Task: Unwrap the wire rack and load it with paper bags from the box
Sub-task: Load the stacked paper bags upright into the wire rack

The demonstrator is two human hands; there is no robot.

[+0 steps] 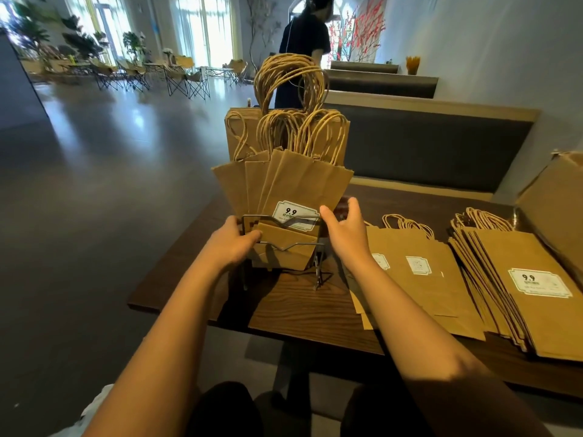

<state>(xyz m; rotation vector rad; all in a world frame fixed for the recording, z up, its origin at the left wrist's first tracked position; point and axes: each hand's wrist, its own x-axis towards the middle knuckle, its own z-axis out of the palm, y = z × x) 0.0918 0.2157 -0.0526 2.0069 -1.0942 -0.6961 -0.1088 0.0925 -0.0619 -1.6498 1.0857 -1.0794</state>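
A metal wire rack [285,247] stands near the left end of the dark wooden table [299,313]. Several brown paper bags [293,181] with twisted handles stand upright in it, fanned out; the front one bears a white "9.9" label. My left hand [235,242] grips the rack's left side, fingers curled round the wire. My right hand [345,230] is at the rack's right side with fingers spread and relaxed, thumb near the labelled bag. More paper bags lie flat to the right: a small pile [413,272] and a thicker stack [517,288].
A cardboard box [555,203] stands at the table's far right. A padded bench [426,146] runs behind the table. A person in dark clothes [304,45] stands beyond the rack. Folding chairs and plants fill the far left of the room.
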